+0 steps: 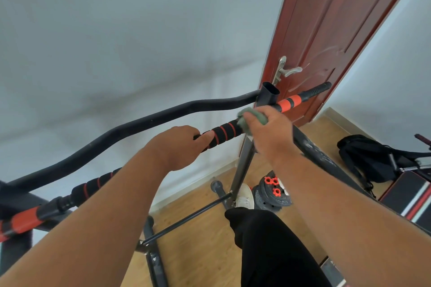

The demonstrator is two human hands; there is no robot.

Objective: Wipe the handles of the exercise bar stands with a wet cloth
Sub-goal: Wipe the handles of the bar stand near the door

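Observation:
A black bar with black foam grips ringed in red [225,131] runs from lower left to upper right across the stand. My left hand [179,147] is closed around the foam grip near its middle. My right hand [268,133] presses a green cloth [253,117] onto the bar just right of that grip, beside the upright post [268,94]. Beyond the post the bar carries an orange section [290,103] and a black ribbed end. Another foam grip [93,185] and an orange section [24,219] lie at the lower left.
A curved black upper bar [140,122] runs behind the handle. A red-brown door [326,30] with a metal lever stands at right. Weight plates [272,191], a black bag [363,158], a bench [410,198], the stand's floor legs and my foot in a white shoe are below.

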